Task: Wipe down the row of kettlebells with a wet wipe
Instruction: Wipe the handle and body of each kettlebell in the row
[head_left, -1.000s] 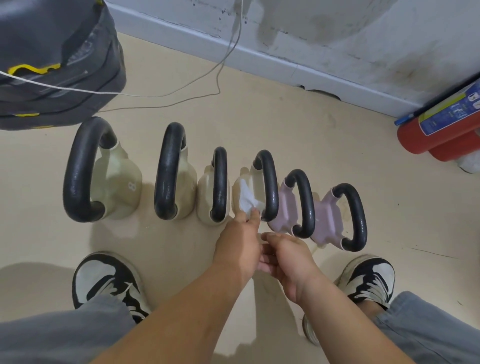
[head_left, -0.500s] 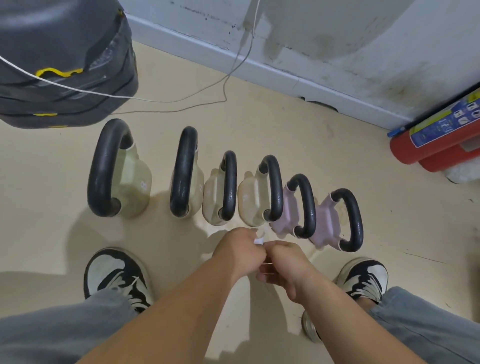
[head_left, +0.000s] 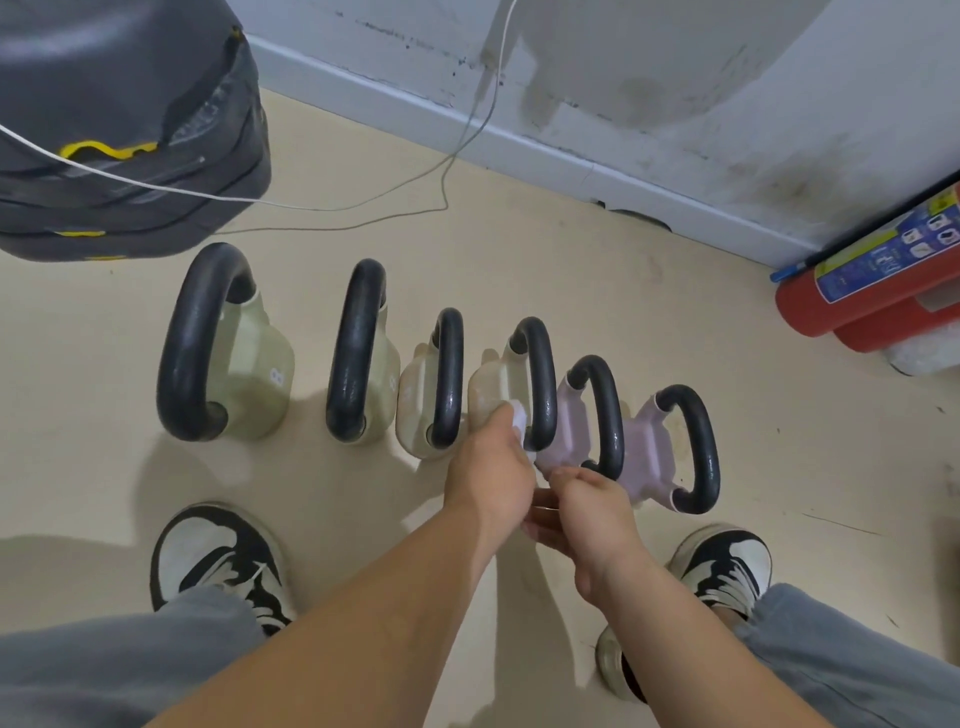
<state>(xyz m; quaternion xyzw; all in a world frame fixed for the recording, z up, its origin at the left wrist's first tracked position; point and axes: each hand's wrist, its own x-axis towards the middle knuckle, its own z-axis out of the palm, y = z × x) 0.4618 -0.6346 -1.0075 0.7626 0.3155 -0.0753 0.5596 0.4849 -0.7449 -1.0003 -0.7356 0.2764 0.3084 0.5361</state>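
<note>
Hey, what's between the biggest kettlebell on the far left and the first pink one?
Head view: three cream kettlebells stand there: the tall kettlebell, the middle kettlebell, and the fourth kettlebell, where the left hand holds the wet wipe.

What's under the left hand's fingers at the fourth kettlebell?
A white wet wipe, only a corner showing past the left hand, against the cream fourth kettlebell. The rest of the wipe is covered by that hand.

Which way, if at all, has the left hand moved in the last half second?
Yes, forward: the left hand with the wipe now reaches the fourth kettlebell from the left.
</note>
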